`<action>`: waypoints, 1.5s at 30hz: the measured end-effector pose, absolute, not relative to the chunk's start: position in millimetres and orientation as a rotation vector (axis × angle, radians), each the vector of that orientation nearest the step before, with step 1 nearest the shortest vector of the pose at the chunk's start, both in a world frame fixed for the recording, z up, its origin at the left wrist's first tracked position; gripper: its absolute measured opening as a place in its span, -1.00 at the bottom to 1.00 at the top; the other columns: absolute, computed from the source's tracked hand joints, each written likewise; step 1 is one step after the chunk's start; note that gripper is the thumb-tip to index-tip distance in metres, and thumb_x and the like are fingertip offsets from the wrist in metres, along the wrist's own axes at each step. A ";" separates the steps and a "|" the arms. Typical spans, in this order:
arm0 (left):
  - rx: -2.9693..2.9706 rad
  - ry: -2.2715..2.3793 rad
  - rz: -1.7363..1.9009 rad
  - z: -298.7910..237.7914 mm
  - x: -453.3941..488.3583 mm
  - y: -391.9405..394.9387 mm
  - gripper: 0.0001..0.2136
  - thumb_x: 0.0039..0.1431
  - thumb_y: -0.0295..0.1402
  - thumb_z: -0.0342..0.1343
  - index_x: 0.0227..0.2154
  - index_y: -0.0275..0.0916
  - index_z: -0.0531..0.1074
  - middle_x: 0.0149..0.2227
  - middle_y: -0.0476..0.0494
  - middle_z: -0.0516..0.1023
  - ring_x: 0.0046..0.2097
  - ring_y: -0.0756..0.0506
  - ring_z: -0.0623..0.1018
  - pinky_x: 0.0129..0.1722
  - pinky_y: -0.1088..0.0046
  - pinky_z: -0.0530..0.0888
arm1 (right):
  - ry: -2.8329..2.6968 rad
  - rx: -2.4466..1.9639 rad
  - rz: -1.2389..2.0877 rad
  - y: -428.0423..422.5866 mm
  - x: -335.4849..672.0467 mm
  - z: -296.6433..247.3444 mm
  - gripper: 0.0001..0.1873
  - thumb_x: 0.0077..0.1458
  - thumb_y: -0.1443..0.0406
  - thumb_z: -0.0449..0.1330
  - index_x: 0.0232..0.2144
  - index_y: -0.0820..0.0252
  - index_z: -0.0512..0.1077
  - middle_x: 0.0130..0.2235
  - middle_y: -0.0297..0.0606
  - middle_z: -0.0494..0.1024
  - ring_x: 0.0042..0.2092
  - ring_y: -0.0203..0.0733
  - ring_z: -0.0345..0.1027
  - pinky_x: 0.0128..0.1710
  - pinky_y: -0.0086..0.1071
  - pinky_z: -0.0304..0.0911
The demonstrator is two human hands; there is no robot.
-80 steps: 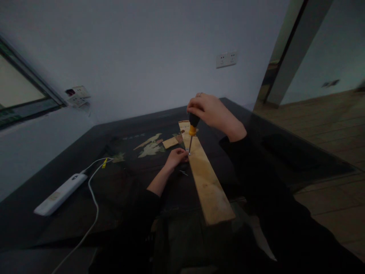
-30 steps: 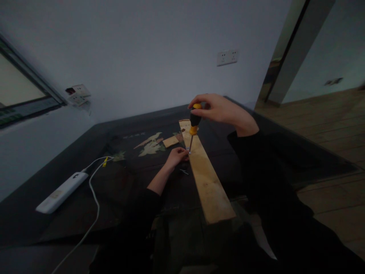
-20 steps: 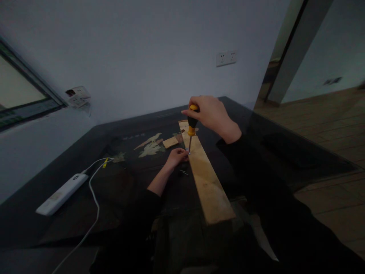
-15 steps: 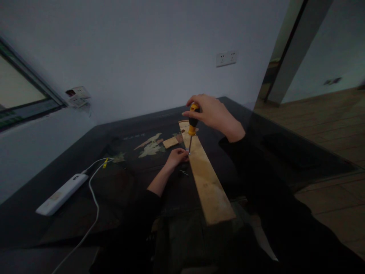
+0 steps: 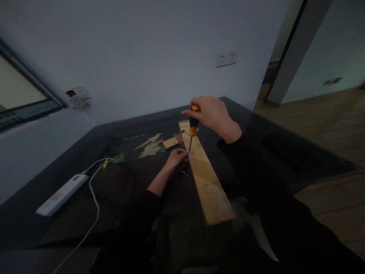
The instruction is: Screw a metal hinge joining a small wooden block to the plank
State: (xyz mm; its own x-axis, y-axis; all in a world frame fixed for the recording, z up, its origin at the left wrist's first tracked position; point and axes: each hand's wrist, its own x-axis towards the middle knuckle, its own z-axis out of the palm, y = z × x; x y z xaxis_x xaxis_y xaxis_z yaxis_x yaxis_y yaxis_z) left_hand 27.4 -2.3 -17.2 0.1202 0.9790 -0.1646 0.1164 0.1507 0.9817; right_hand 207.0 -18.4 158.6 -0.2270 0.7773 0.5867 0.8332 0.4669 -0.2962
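My right hand (image 5: 212,116) is closed around the yellow-and-black handle of a screwdriver (image 5: 193,127), which stands nearly upright. Its tip meets a small metal piece at the left edge of a long wooden board (image 5: 209,179). My left hand (image 5: 176,158) is beside that tip, fingers pinched at the board's edge on the small metal piece (image 5: 187,151), too small to name surely. A few thin screws or nails (image 5: 183,172) lie on the dark table just below my left hand.
A small wooden block (image 5: 170,142) lies left of the board on the dark table (image 5: 137,182), near a printed leaf pattern. At the left sits a white power strip (image 5: 62,195) with its cable (image 5: 97,207) trailing to the front. A wall with a socket (image 5: 226,59) stands behind.
My right hand has turned on the screwdriver handle, with the fingers curled further over and the wrist slightly lower. My left hand and the board have stayed in place.
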 end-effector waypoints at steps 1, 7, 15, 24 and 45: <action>1.227 1.256 0.944 -17.5 27.3 -2.3 -0.84 0.03 -0.41 0.28 -0.53 -0.34 0.42 -0.57 -0.04 0.51 -0.52 0.05 0.51 -0.41 0.55 0.49 | -2.041 -1.308 -0.091 -18.1 209.6 159.7 -0.64 0.14 0.03 0.13 -0.21 0.16 0.50 -0.24 -0.14 0.48 -0.20 -0.12 0.27 -0.27 -0.32 0.07; 1.216 1.265 0.942 -18.1 26.5 -1.9 -0.86 0.03 -0.41 0.28 -0.52 -0.34 0.44 -0.55 -0.03 0.52 -0.51 0.04 0.52 -0.40 0.53 0.48 | -2.255 -1.019 0.121 -15.1 225.5 166.7 -0.71 0.12 0.23 0.15 -0.12 0.18 0.49 -0.22 -0.20 0.50 -0.26 -0.20 0.28 -0.25 -0.32 0.10; 1.218 1.268 0.955 -20.8 27.4 -0.1 -0.86 0.04 -0.42 0.27 -0.50 -0.36 0.43 -0.58 -0.02 0.50 -0.54 0.06 0.50 -0.43 0.55 0.48 | -2.047 -1.329 -0.093 -16.7 210.9 158.5 -0.68 0.14 0.07 0.14 -0.27 0.20 0.51 -0.25 -0.13 0.49 -0.20 -0.13 0.29 -0.27 -0.32 0.08; 1.215 1.275 0.947 -18.9 26.5 -1.6 -0.86 0.04 -0.40 0.27 -0.51 -0.35 0.44 -0.56 -0.05 0.52 -0.53 0.05 0.51 -0.44 0.57 0.48 | -2.264 -1.074 0.106 -13.6 226.7 164.4 -0.68 0.14 0.15 0.13 -0.13 0.18 0.50 -0.19 -0.15 0.51 -0.21 -0.16 0.31 -0.24 -0.31 0.15; 1.197 1.275 0.952 -18.8 26.1 -1.4 -0.83 0.01 -0.38 0.30 -0.52 -0.34 0.44 -0.53 -0.06 0.54 -0.51 0.04 0.53 -0.41 0.55 0.50 | -2.270 -1.072 0.146 -14.0 224.7 166.3 -0.76 0.13 0.22 0.14 -0.18 0.17 0.50 -0.19 -0.18 0.52 -0.24 -0.19 0.31 -0.25 -0.31 0.15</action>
State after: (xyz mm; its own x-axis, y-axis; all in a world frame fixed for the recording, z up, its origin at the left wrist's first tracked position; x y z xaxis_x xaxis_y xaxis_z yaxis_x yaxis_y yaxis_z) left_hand 26.1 -1.4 -18.8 0.1004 0.9786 -0.1799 0.1054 0.1693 0.9799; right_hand 224.7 -14.0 166.3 -0.4809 0.7304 0.4850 0.6624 0.6651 -0.3448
